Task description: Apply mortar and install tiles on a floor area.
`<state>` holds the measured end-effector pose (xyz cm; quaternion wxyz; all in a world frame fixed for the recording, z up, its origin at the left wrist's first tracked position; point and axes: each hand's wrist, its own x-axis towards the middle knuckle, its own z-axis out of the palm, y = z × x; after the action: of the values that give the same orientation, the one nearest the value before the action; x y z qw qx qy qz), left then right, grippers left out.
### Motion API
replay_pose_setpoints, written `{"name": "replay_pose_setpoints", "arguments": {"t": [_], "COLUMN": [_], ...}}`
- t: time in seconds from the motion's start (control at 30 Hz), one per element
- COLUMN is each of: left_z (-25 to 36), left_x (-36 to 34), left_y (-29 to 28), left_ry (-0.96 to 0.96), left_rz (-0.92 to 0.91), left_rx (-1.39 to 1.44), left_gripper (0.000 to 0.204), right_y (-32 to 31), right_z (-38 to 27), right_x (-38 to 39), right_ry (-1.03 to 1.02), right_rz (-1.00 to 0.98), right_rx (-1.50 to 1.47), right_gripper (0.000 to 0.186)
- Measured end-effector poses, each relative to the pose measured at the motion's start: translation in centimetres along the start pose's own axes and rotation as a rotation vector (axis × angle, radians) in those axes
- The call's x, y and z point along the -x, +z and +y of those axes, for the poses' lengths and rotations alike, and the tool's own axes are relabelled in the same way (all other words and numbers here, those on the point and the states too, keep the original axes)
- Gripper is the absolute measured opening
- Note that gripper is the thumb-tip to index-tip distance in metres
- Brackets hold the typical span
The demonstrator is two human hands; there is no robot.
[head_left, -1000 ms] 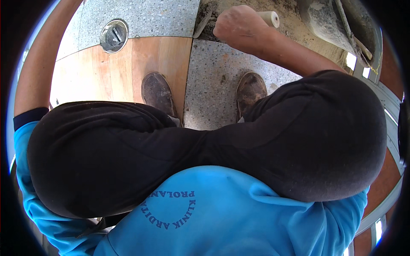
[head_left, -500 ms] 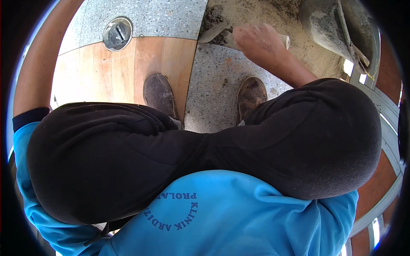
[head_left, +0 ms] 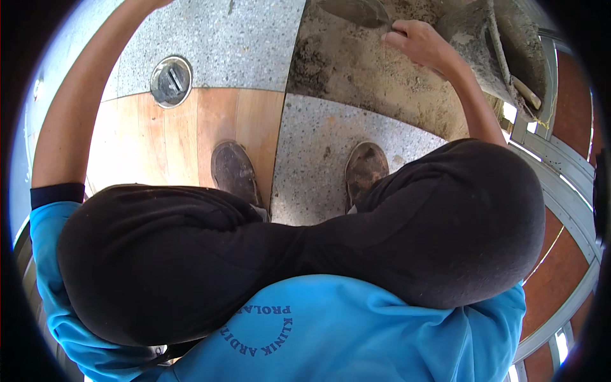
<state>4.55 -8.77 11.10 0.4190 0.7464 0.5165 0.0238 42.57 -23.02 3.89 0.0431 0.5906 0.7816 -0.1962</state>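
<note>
My right hand [head_left: 423, 44] is closed around the handle of a trowel. The trowel's dull grey blade [head_left: 356, 10] points left, over the bed of sandy grey-brown mortar [head_left: 382, 79] at the far right. Its far edge runs out of the picture. My left arm reaches far forward on the left. Only a sliver of my left hand [head_left: 156, 2] shows at the top edge, above the speckled terrazzo tile [head_left: 235, 44]; its fingers are hidden.
A mortar-crusted bucket [head_left: 468, 48] lies tipped at the far right, a stick across its mouth. A round metal drain cover [head_left: 171, 81] sits left, at the wood-look tile's [head_left: 178, 137] edge. My shoes stand on the wood-look and near speckled tiles. Metal rails [head_left: 560, 172] run along the right.
The trowel has moved off the speckled tile's corner, farther away over the mortar bed, with my right hand shifting right and away. The whole view has tipped, so the floor sits lower.
</note>
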Motion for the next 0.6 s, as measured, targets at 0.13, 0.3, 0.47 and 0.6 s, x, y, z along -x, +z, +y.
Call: {"name": "replay_pose_setpoints", "arguments": {"t": [0.13, 0.3, 0.47, 0.6], "left_z": [-1.4, -1.4, -1.7, -1.0], "left_x": [0.1, -0.3, -0.1, 0.3], "left_y": [0.0, 0.8, 0.9, 1.1], "left_ry": [-0.095, -0.104, -0.13, -0.117], "left_rz": [0.005, -0.004, -0.021, 0.002], "left_rx": [-0.011, -0.009, -0.053, -0.058], "left_gripper": [0.045, 0.042, 0.042, 0.043], "right_y": [4.5, 6.1, 5.7, 4.8], "right_z": [1.1, 0.5, -0.3, -0.7], "right_x": [-3.0, -3.7, -4.4, -4.2], "right_ry": [0.153, 0.121, 0.039, -0.002], "right_rz": [-0.206, -0.21, -0.226, -0.354], "right_rx": [-0.585, -0.466, -0.339, -0.272], "right_gripper": [0.04, 0.043, 0.04, 0.04]}}
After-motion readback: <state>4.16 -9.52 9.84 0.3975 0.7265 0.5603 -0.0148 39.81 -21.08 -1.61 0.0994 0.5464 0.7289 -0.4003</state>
